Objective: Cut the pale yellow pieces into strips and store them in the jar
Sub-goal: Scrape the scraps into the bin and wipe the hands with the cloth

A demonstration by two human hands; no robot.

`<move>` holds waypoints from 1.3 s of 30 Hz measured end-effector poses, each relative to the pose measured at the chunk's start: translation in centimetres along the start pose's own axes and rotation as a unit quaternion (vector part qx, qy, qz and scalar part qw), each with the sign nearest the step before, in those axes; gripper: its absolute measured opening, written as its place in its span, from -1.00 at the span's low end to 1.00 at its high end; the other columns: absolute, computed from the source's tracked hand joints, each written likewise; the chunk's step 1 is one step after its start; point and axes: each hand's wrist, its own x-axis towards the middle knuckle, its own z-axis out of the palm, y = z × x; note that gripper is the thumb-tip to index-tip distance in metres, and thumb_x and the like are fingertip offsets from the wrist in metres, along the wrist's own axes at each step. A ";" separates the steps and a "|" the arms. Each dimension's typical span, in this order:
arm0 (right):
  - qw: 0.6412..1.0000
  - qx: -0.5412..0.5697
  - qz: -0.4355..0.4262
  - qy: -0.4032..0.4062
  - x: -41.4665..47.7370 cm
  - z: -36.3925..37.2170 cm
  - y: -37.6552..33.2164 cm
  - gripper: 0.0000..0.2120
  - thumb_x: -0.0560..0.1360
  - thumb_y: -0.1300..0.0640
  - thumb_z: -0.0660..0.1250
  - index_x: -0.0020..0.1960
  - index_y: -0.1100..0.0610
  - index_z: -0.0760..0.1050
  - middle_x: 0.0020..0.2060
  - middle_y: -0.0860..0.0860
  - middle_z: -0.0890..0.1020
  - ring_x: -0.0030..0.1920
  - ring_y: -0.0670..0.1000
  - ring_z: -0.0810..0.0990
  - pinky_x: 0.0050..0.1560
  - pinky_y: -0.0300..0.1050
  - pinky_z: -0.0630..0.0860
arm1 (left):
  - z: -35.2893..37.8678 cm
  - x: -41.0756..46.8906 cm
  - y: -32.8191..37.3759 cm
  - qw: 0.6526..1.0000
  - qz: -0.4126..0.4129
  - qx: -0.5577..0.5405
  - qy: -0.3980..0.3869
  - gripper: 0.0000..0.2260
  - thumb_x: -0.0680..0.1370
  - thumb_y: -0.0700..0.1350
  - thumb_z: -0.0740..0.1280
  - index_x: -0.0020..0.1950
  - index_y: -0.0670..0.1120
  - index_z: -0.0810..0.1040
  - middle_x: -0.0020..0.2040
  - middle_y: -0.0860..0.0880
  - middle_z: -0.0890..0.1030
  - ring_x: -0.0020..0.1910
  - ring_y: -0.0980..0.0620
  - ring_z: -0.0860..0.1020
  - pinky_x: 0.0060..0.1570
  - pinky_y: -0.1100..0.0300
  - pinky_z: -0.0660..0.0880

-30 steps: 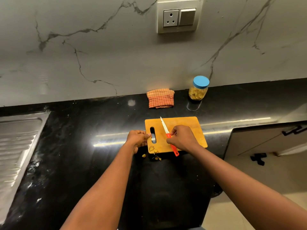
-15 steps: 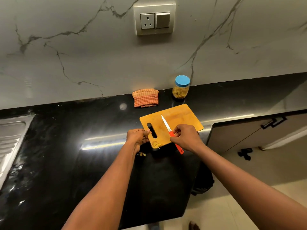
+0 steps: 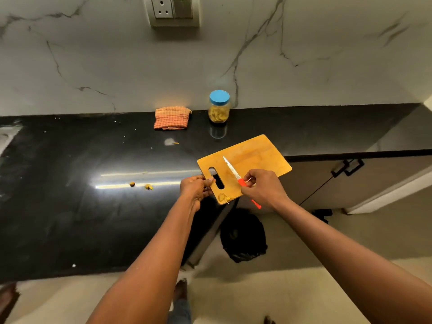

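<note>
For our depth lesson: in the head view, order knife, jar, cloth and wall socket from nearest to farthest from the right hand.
1. Knife, in the right hand.
2. Jar, ahead, slightly left.
3. Cloth, left of jar.
4. Wall socket, high up.

The right hand [image 3: 264, 189] covers most of the knife [image 3: 231, 169] handle; I see only red stubs at either end of the fist. I can't see how far the left hand [image 3: 195, 189] reaches under the cutting board [image 3: 254, 157]. The yellow scraps [image 3: 224, 197] on the board's near corner are too small to tell apart, perhaps peel. The contents of the jar [image 3: 219, 108] blur into one yellow mass. The top edge cuts off the socket plate [image 3: 174, 10]. The dark shape [image 3: 243, 235] on the floor shows no detail.
</note>
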 end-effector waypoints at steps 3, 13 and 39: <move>0.999 -0.011 -0.019 -0.025 -2.0 -1.6 4.1 -0.83 0.43 -0.03 0.44 -0.04 0.01 0.58 -0.21 -0.11 0.62 -0.19 -0.11 0.58 -0.15 -0.13 0.59 | 2.9 -2.5 -3.8 1.000 0.000 -0.025 0.018 -0.81 0.49 -0.37 0.40 0.09 -0.30 0.57 -0.13 -0.17 0.67 -0.29 -0.03 0.66 -0.25 0.11 0.64; 0.996 0.005 0.012 -0.094 -7.4 -3.6 17.5 -0.85 0.42 -0.03 0.45 -0.04 -0.03 0.59 -0.18 -0.15 0.61 -0.31 -0.15 0.57 -0.37 -0.22 0.48 | 10.1 -7.6 -17.6 0.994 -0.073 -0.066 0.049 -0.70 0.49 -0.38 0.41 0.20 -0.33 0.52 -0.05 -0.21 0.68 -0.21 -0.07 0.68 -0.34 0.13 0.60; 0.928 0.012 0.011 -0.372 -8.3 22.4 38.4 -0.78 0.41 0.09 0.45 0.05 -0.03 0.66 -0.09 -0.12 0.67 -0.14 -0.13 0.59 -0.07 -0.18 0.57 | 4.2 9.6 -42.0 0.945 -0.199 -0.056 0.255 -0.84 0.49 -0.34 0.43 0.05 -0.25 0.60 -0.12 -0.14 0.66 -0.20 -0.03 0.64 -0.35 0.16 0.59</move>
